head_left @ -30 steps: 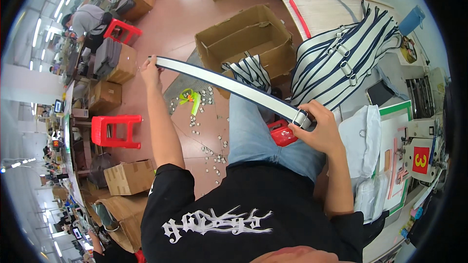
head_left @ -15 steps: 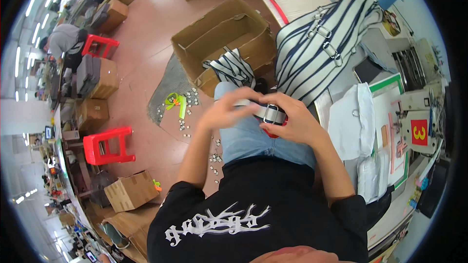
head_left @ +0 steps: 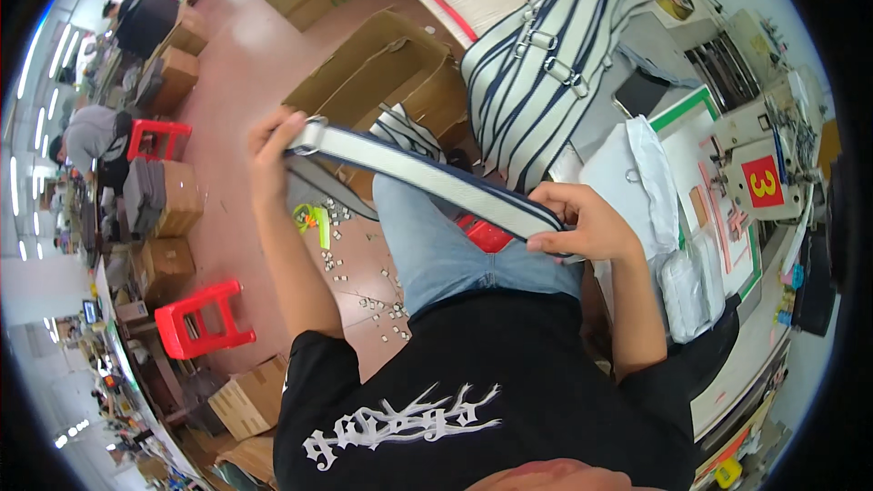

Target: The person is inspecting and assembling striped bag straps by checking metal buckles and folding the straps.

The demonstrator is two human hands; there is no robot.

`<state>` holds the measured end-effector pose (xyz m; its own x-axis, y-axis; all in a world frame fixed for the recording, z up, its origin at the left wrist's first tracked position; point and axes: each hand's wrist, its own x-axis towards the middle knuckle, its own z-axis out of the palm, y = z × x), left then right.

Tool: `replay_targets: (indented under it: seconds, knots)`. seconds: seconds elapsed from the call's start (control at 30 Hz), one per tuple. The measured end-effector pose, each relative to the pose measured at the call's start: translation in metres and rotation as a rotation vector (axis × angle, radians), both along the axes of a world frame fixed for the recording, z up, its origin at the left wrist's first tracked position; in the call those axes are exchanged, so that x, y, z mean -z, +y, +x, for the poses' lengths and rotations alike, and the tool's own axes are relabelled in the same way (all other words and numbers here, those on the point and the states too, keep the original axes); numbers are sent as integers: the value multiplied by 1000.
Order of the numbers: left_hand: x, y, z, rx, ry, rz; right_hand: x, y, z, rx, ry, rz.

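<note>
A white webbing strap with dark blue edges [head_left: 427, 175] stretches across my lap, between both hands. My left hand [head_left: 275, 147] grips its far-left end, right beside a metal buckle [head_left: 311, 135]. Below that end, a slack grey length of strap [head_left: 338, 189] hangs in a loop. At the other end my right hand [head_left: 589, 223] pinches the strap between thumb and fingers, over my right thigh. A bit of metal shows under that hand, too small to make out. More striped straps with metal buckles [head_left: 536, 73] lie in a heap on the table to the right.
An open cardboard box [head_left: 364, 68] stands ahead, with striped straps [head_left: 407, 132] at its near side. Small pieces and a neon-yellow strip [head_left: 318, 223] litter the floor. A red stool [head_left: 205, 318] stands left. White packages [head_left: 627, 186] and a sewing machine [head_left: 759, 182] are right.
My hands were close together at the buckle over my lap. My left hand has moved far left with the buckled end, drawing the strap out straight. My right hand has shifted slightly right.
</note>
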<state>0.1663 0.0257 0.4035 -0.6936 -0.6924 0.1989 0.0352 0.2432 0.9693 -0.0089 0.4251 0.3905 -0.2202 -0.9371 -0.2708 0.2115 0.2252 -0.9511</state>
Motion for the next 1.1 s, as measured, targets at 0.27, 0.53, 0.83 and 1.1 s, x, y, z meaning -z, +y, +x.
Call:
replay_targets:
  seconds: [0.27, 0.53, 0.83, 1.1]
  knots:
    - [18, -36, 39, 100, -65, -96, 11, 20, -16, -90, 323, -24]
    - [30, -54, 68, -89, 22, 10, 5, 37, -14, 158, 348, 63]
    - [43, -51, 81, -90, 43, 40, 14, 46, -20, 94, -204, -324]
    - [37, -45, 97, 24, 79, 34, 17, 35, -25, 594, 117, -238]
